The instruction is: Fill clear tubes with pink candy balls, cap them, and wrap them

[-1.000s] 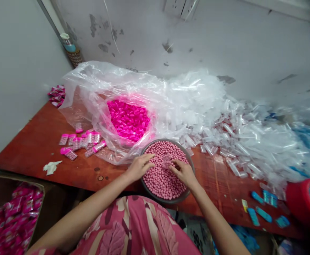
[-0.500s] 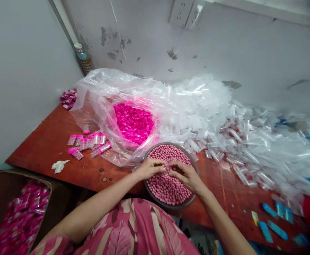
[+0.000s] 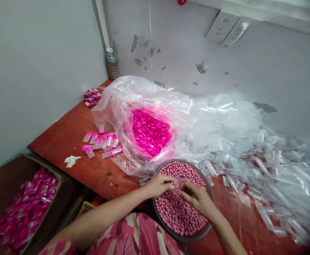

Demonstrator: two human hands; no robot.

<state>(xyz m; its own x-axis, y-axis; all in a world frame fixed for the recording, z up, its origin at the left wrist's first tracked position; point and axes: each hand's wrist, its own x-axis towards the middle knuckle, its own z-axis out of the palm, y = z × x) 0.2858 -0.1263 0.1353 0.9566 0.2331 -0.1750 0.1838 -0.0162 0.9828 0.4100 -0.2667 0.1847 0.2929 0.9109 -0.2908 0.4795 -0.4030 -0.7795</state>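
Note:
A round grey bowl [image 3: 210, 232] full of small pink balls [image 3: 180, 216] sits at the near edge of the red-brown table [image 3: 64, 138]. Both my hands hover over the bowl's near-left part. My left hand [image 3: 159, 185] is curled, fingertips pinched toward my right hand [image 3: 194, 196], which is also pinched; they meet over the balls around something small that I cannot make out. A clear plastic bag [image 3: 133, 102] holding bright pink caps [image 3: 151, 132] lies just behind the bowl.
A heap of clear plastic tubes [image 3: 264, 166] spreads to the right. Several filled pink-capped tubes [image 3: 101, 143] lie left of the bag, more at the far corner [image 3: 92, 97]. A cardboard box [image 3: 0, 177] of pink packs stands lower left. A bottle [image 3: 112, 63] is against the wall.
My hands closed together over the bowl, fingertips now meeting. The view swung left and up, so the bowl sits lower right and the blue items have left the frame.

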